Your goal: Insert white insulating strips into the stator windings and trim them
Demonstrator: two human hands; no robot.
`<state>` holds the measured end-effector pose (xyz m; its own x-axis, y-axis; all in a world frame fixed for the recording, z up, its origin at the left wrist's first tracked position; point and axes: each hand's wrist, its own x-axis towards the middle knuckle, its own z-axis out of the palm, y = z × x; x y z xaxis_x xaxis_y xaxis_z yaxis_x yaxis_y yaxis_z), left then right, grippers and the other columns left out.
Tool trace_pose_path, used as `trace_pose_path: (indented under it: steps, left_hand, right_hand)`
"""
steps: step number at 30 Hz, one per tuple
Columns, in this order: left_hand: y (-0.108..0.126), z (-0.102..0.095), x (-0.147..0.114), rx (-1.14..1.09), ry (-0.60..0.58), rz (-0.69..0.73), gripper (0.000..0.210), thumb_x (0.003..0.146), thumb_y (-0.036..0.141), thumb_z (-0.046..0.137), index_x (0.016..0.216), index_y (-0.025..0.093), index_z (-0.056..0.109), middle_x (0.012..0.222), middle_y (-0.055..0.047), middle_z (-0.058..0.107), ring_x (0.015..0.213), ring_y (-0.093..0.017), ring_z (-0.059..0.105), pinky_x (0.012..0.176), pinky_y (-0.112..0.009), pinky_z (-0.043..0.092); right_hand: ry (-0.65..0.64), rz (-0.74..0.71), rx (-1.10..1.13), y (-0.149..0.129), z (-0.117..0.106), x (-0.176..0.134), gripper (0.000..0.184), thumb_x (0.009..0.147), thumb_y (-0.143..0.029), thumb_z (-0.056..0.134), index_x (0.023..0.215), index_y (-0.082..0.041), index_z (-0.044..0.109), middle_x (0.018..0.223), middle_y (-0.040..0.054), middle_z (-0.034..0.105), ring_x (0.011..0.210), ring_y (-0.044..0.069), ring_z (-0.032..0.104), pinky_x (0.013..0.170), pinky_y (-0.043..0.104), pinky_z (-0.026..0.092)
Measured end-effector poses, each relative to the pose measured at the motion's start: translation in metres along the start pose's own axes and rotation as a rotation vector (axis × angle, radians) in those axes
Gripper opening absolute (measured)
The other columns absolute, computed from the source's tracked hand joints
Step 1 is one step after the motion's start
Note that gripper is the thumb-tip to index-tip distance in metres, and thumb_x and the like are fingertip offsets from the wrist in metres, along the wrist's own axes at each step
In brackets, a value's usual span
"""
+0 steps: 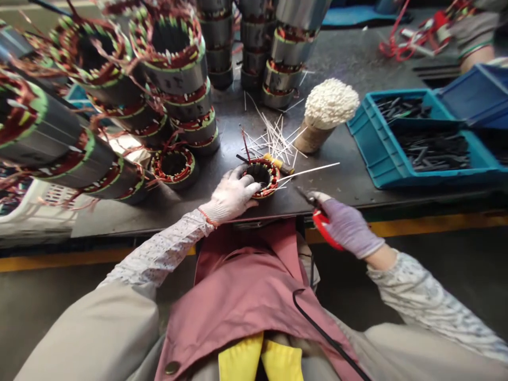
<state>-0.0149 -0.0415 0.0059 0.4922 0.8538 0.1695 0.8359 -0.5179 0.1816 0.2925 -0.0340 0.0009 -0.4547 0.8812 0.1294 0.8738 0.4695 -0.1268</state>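
Observation:
My left hand [234,193], in a white knitted glove, grips the rim of a motor stator [273,177] with red-brown copper windings, fingers reaching into its bore. The stator lies on the dark table near the front edge. In my right hand [349,225], gloved in pale purple, are red-handled scissors or cutters [324,230], their dark tip pointing toward the stator. Long white ties [313,170] stick out from the stator's right side. A yellow-handled tool [280,165] rests just behind it, beside a loose pile of white ties [272,135].
Stacked stators [178,79] fill the left and back of the table. A holder packed with white ties [331,103] stands behind the pile. Blue bins [381,159] with black strips are at right. Another person's gloved hand [474,34] is by red wires at the far right.

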Motion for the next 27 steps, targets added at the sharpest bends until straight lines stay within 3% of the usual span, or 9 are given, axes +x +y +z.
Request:
trace_pose_path:
  steps: [3,7,12,17,19,24,27]
  left_hand:
    - [-0.001,0.001,0.001,-0.002,0.010,0.000,0.041,0.084,0.038,0.070,0.123,0.022,0.067,0.120,-0.012,0.066,0.134,-0.039,0.043,0.106,-0.056,0.040]
    - [-0.002,0.003,0.002,-0.013,0.024,-0.010,0.042,0.084,0.037,0.071,0.123,0.021,0.067,0.119,-0.012,0.066,0.134,-0.039,0.043,0.106,-0.056,0.041]
    - [-0.006,0.003,0.001,-0.033,0.038,0.015,0.039,0.084,0.037,0.070,0.120,0.021,0.068,0.117,-0.012,0.067,0.133,-0.040,0.043,0.106,-0.057,0.041]
    - [-0.007,0.003,0.005,-0.040,0.024,0.036,0.038,0.084,0.036,0.070,0.119,0.021,0.069,0.115,-0.012,0.067,0.132,-0.040,0.044,0.105,-0.057,0.042]
    - [-0.008,0.004,0.007,-0.034,0.015,0.035,0.039,0.083,0.037,0.071,0.119,0.021,0.069,0.115,-0.013,0.067,0.132,-0.040,0.045,0.105,-0.057,0.042]
    - [-0.016,-0.003,0.007,-0.027,-0.022,0.060,0.039,0.084,0.036,0.070,0.120,0.023,0.068,0.116,-0.011,0.068,0.132,-0.039,0.045,0.105,-0.057,0.043]
    - [-0.011,-0.022,0.002,0.005,-0.066,0.081,0.045,0.079,0.034,0.076,0.123,0.028,0.066,0.126,-0.011,0.065,0.134,-0.042,0.044,0.110,-0.070,0.030]
  right_hand:
    - [-0.042,-0.040,-0.029,-0.050,-0.003,-0.001,0.048,0.083,-0.034,0.058,0.127,-0.017,0.060,0.112,0.0129,0.067,0.097,0.026,0.066,0.077,0.033,0.051]
    - [-0.135,0.002,-0.210,-0.080,-0.014,0.024,0.050,0.086,-0.041,0.056,0.130,-0.017,0.061,0.110,0.0151,0.067,0.090,0.026,0.065,0.065,0.030,0.043]
    - [-0.204,-0.032,-0.239,-0.066,-0.015,0.024,0.048,0.086,-0.031,0.053,0.130,-0.015,0.061,0.102,0.0140,0.072,0.083,0.025,0.067,0.063,0.030,0.041]
    - [-0.003,0.123,-0.091,-0.043,-0.001,0.015,0.044,0.082,-0.031,0.056,0.122,-0.014,0.065,0.106,0.0123,0.073,0.091,0.025,0.070,0.074,0.031,0.050]
    - [0.011,0.139,-0.052,-0.043,0.004,0.021,0.046,0.081,-0.032,0.057,0.123,-0.015,0.064,0.108,0.0120,0.073,0.094,0.026,0.070,0.078,0.032,0.052]
    - [-0.135,0.119,-0.046,-0.044,0.004,0.036,0.043,0.082,-0.028,0.057,0.122,-0.015,0.065,0.106,0.0127,0.074,0.089,0.026,0.072,0.075,0.032,0.052]
    - [-0.221,0.172,-0.106,-0.034,-0.004,0.044,0.041,0.085,-0.030,0.056,0.122,-0.014,0.065,0.094,0.0121,0.076,0.082,0.027,0.073,0.069,0.032,0.051]
